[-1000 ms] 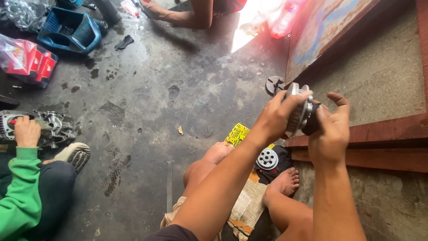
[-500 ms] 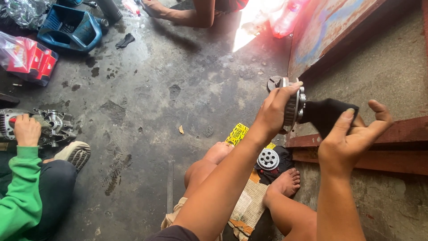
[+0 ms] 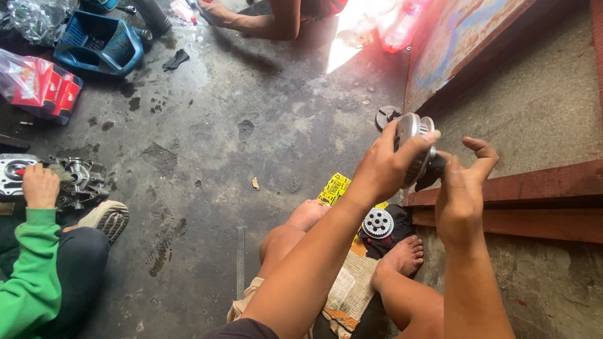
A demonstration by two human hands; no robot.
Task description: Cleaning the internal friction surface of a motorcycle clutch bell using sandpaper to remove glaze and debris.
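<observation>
Left hand point(image 3: 383, 166) grip round ribbed metal drum point(image 3: 416, 147), right hand point(image 3: 461, 188) pinching black rag point(image 3: 432, 176) against it

- Your left hand point(image 3: 383, 169) and right hand point(image 3: 461, 194) close together on the round metal part point(image 3: 416, 141), held above the wooden beam point(image 3: 546, 185).
- Toothed gear point(image 3: 377, 223) on the cloth below, just left of your foot point(image 3: 402, 256).
- Co-worker's hand point(image 3: 39, 185) on an engine casing point(image 3: 78, 182), far left.
- Plastic tray point(image 3: 97, 43) at the far upper left.
</observation>
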